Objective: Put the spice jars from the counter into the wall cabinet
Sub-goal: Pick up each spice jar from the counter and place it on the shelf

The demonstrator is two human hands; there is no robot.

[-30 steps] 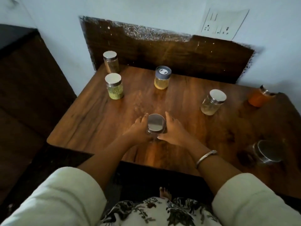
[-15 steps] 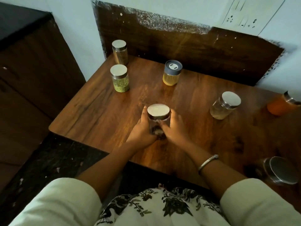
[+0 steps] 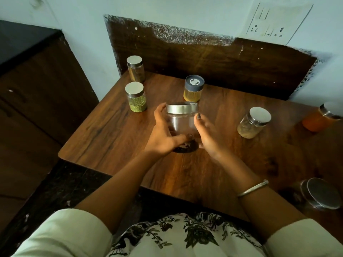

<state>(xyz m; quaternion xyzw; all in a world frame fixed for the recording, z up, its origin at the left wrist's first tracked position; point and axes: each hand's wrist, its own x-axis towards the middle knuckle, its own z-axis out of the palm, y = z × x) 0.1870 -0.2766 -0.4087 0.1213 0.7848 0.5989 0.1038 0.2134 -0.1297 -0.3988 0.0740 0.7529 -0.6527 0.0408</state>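
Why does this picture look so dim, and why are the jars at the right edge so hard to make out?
Head view: the light is low and soft, so the wooden counter reads dark. The wide lens stretches and smears the edges, leaving the orange jar and the steel-lidded jar blurred. The jar held in both hands is fairly sharp, its lid catching a pale sheen.

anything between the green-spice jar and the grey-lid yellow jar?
Head view: only bare wooden counter between the green-spice jar and the grey-lid yellow jar.
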